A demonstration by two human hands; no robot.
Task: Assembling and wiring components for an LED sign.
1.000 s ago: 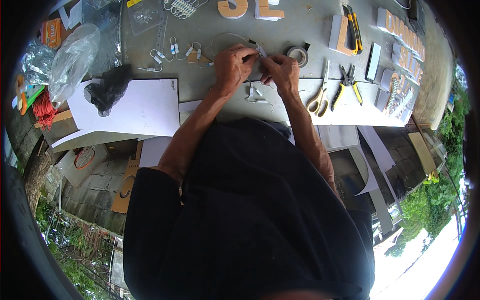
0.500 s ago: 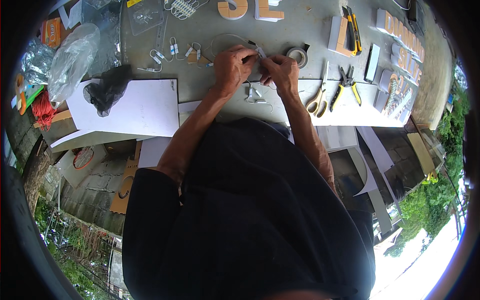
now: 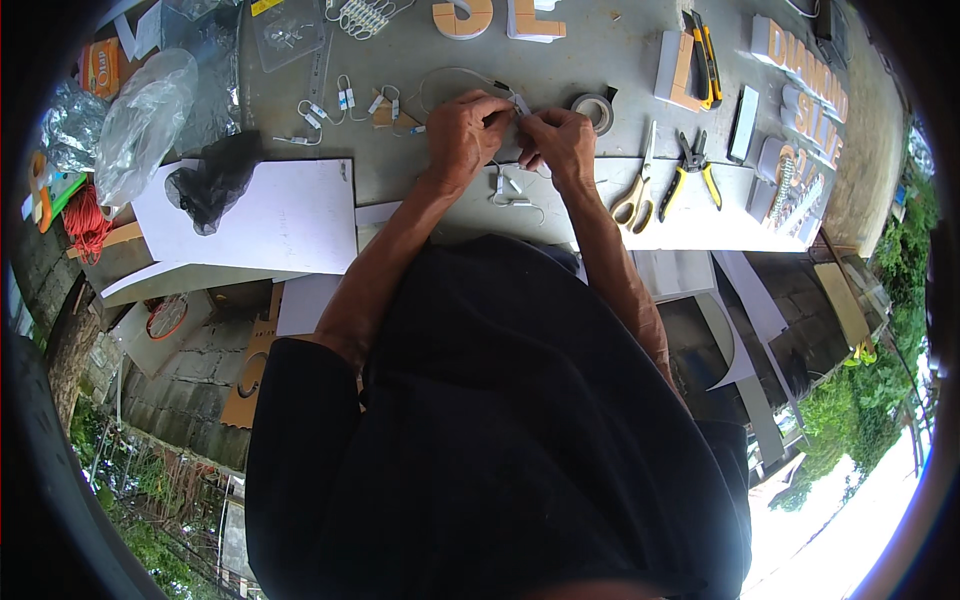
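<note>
Above the grey table, my left hand (image 3: pixel 462 142) and my right hand (image 3: pixel 562 148) meet almost fingertip to fingertip, both closed in a pinch. Between them shows the end of a small white LED module (image 3: pixel 520 104); the fingers cover most of the joint. A thin pale wire (image 3: pixel 462 69) loops behind the hands to a dark connector end. Just below them lie more wired LED modules (image 3: pixel 515 188). A roll of grey tape (image 3: pixel 597 110) rests beside my right hand, and several LED modules (image 3: pixel 345 98) lie to the left of my left hand.
Scissors (image 3: pixel 632 205), yellow-black pliers (image 3: pixel 690 180) and a utility knife (image 3: pixel 706 65) lie to the right. Cut-out letters (image 3: pixel 464 18) stand at the back and far right. White sheets (image 3: pixel 255 225) line the front edge. Plastic bags (image 3: pixel 150 120) and red cord (image 3: pixel 90 220) are at left.
Both hands stay pinched at the same spot, with barely any finger movement. The whole view has shifted very slightly.
</note>
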